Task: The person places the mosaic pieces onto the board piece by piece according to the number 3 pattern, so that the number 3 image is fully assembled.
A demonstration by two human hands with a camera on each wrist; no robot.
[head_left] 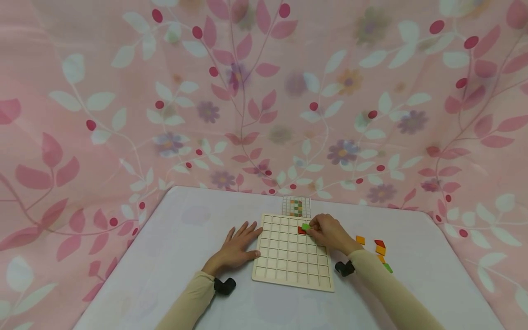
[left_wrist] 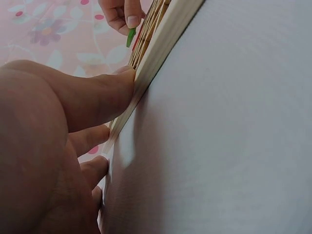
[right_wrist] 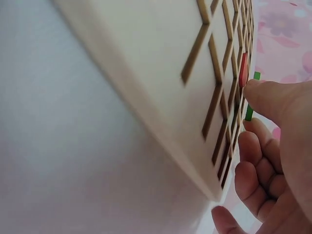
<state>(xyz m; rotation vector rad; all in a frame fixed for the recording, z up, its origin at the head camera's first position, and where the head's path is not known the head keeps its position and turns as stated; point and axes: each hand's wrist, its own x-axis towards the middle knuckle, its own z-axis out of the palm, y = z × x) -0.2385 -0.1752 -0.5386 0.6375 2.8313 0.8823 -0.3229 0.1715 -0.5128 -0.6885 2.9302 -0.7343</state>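
Observation:
A pale wooden grid board (head_left: 286, 263) lies on the table, divided into square cells by raised ridges. My right hand (head_left: 330, 233) pinches a green tile (head_left: 305, 226) between thumb and fingers, just above the board's upper right part. In the right wrist view the green tile (right_wrist: 250, 110) is held on edge, apart from the grid. Beside it, a red tile (head_left: 302, 230) sits in a cell, partly covered by the green one. My left hand (head_left: 236, 250) has its fingers spread, with thumb and fingertips touching the board's left edge (left_wrist: 155, 58).
Right of the board lie loose tiles: an orange square (head_left: 360, 240), a red tile (head_left: 380, 244), another orange tile (head_left: 381, 250) and a green tile (head_left: 388, 267). A printed pattern card (head_left: 284, 207) lies behind the board. Floral cloth (head_left: 247, 114) hangs beyond the white table (head_left: 198, 206).

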